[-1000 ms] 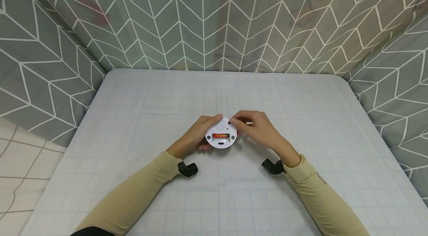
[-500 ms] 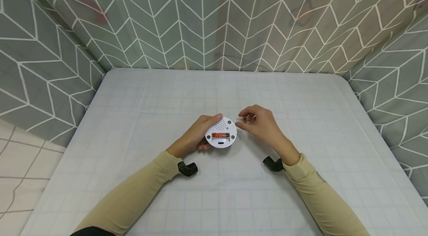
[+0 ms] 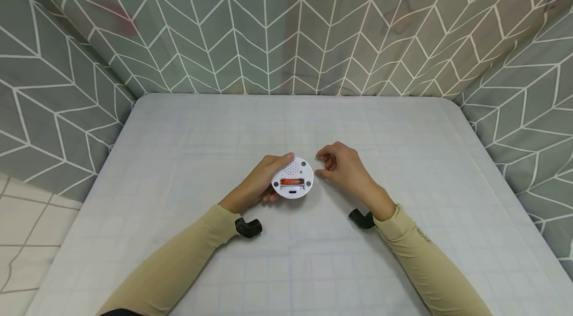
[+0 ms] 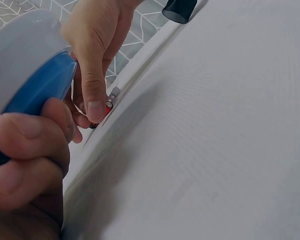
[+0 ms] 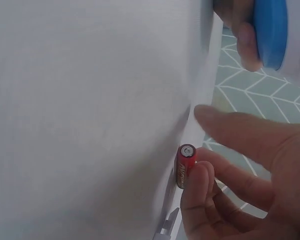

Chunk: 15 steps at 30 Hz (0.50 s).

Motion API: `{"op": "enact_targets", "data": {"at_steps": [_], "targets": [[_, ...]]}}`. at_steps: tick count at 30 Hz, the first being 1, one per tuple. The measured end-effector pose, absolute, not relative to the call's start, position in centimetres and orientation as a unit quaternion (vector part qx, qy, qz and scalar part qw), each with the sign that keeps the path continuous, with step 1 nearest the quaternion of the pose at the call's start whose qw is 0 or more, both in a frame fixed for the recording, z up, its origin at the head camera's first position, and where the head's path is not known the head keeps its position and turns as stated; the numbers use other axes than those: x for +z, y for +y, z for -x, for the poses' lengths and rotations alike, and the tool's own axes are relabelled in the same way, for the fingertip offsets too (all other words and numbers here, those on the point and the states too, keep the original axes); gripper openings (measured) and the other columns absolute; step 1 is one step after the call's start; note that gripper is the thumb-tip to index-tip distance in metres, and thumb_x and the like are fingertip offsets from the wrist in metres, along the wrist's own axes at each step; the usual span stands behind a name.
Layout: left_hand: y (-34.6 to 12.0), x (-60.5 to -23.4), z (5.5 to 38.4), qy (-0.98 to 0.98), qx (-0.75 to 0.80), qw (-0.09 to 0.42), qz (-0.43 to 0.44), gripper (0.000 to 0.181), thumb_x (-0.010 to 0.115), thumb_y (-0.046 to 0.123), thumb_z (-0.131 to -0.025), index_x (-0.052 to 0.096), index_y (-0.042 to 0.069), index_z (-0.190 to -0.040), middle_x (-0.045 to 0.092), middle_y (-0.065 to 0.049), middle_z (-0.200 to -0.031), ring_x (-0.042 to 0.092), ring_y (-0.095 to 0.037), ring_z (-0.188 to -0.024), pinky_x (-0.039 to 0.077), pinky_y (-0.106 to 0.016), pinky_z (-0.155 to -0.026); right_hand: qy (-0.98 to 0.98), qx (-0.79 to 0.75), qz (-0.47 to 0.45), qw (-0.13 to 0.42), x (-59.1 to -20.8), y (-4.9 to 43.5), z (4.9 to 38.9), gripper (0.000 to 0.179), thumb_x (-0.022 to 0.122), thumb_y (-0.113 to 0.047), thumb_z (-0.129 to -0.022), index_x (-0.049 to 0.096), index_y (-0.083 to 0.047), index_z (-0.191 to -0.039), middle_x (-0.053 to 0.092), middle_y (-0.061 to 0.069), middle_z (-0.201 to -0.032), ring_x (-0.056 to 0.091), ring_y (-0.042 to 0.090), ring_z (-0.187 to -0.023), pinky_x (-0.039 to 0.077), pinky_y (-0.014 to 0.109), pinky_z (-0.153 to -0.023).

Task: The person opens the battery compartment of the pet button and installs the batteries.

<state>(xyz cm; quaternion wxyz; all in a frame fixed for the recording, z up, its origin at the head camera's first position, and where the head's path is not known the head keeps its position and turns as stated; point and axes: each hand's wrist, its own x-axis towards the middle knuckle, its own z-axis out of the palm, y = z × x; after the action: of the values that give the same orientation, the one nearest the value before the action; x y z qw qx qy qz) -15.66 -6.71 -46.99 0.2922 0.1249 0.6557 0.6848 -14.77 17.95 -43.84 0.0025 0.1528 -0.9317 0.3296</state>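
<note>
My left hand [image 3: 259, 179] grips a round white device [image 3: 290, 165] by its left edge, its back facing up. That back has speaker holes, dark round feet and an uncovered battery compartment with a red-orange battery [image 3: 292, 182] in it. The device's other side is blue [image 4: 42, 85], with left fingertips against it. Just right of the device, my right hand [image 3: 342, 166] holds a red battery [image 5: 186, 155] in its curled fingers, while the thumb stands apart. A small pale grey piece [image 5: 168, 224] shows beside those fingers in the right wrist view.
A white table [image 3: 286, 266] with a faint grid lies under both hands. Grey curtains [image 3: 268, 32] with white chevron lines stand at the back and sides. Black wrist cameras [image 3: 248, 228] sit at both cuffs.
My right hand has drawn back from the device's upper right edge and moved a little to the right, with its fingers curled. The left hand keeps its grip on the device.
</note>
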Motion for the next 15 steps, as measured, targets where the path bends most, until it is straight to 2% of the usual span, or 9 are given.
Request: {"op": "enact_targets", "data": {"at_steps": [10, 15], "targets": [[-6.58, -47.11, 15.75, 0.659, 0.684, 0.294, -0.107, 0.059, 0.051, 0.056, -0.107, 0.072, 0.001, -0.102, 0.068, -0.008, -0.063, 0.043, -0.012, -0.033, 0.031, -0.025, -0.029, -0.930, 0.335, -0.149, 0.010, -44.37, 18.35, 14.90, 0.036, 0.087, 0.005, -0.080, 0.074, 0.001, -0.113, 0.063, 0.013, -0.099, 0.064, 0.020, -0.079, 0.053, 0.027, -0.073], [-6.49, -47.08, 15.75, 0.655, 0.687, 0.295, -0.108, 0.060, 0.051, 0.057, -0.107, 0.072, 0.001, -0.103, 0.068, -0.008, -0.062, 0.043, -0.012, -0.032, 0.031, -0.025, -0.029, -0.932, 0.331, -0.146, 0.013, -44.32, 18.44, 14.91, 0.033, 0.087, 0.002, -0.081, 0.074, 0.001, -0.112, 0.063, 0.012, -0.095, 0.063, 0.020, -0.079, 0.052, 0.030, -0.075]]}}
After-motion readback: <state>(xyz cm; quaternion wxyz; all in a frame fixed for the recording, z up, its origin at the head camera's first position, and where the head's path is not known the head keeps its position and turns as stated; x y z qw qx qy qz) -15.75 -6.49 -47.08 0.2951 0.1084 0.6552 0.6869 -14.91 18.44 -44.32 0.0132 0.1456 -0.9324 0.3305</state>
